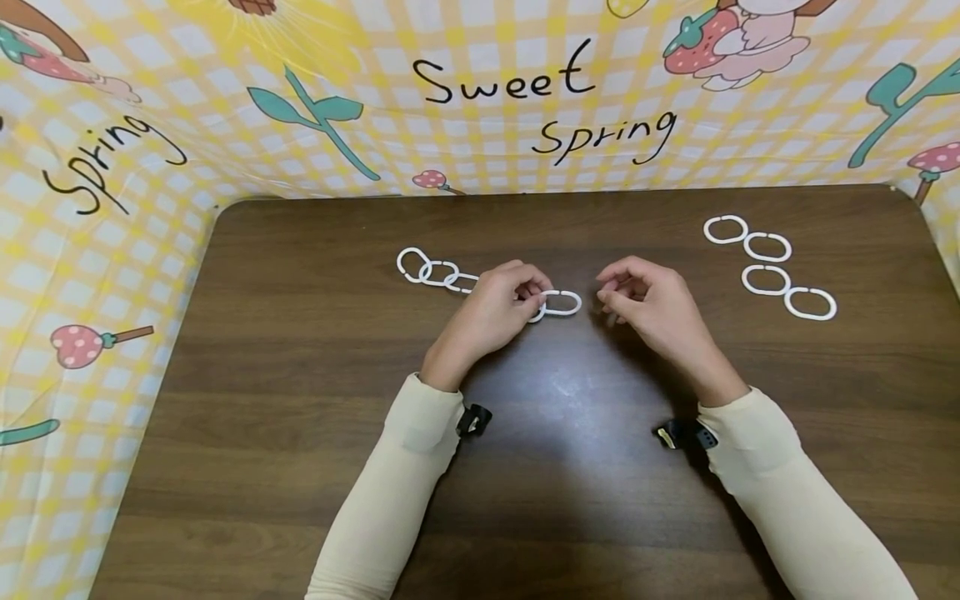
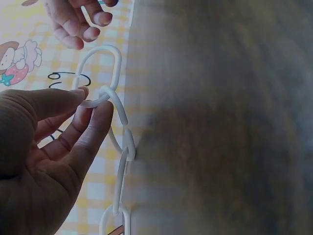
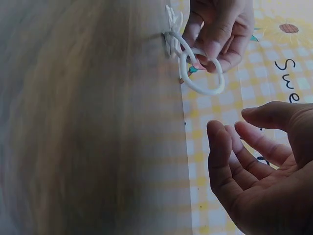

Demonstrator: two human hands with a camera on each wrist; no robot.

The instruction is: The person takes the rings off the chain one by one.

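Note:
My left hand (image 1: 498, 304) pinches the last link of a white plastic chain (image 2: 116, 63) between thumb and fingertips. That oval link (image 1: 562, 302) sticks out to the right of the fingers, hooked through the one beside it. From under the hand the rest of the chain trails left, ending in a few joined links (image 1: 438, 272) on the table; its middle is hidden by the hand. My right hand (image 1: 652, 296) hovers a short way right of the end link, fingers loosely bent and thumb apart, holding nothing. In the right wrist view, a gap shows between its thumb and fingertips (image 3: 217, 132).
Several loose white links (image 1: 765, 281) lie at the right of the brown wooden table (image 1: 300, 467), each with a small split. A yellow checked cloth (image 1: 480, 150) with printed drawings stands behind the table and along its left side.

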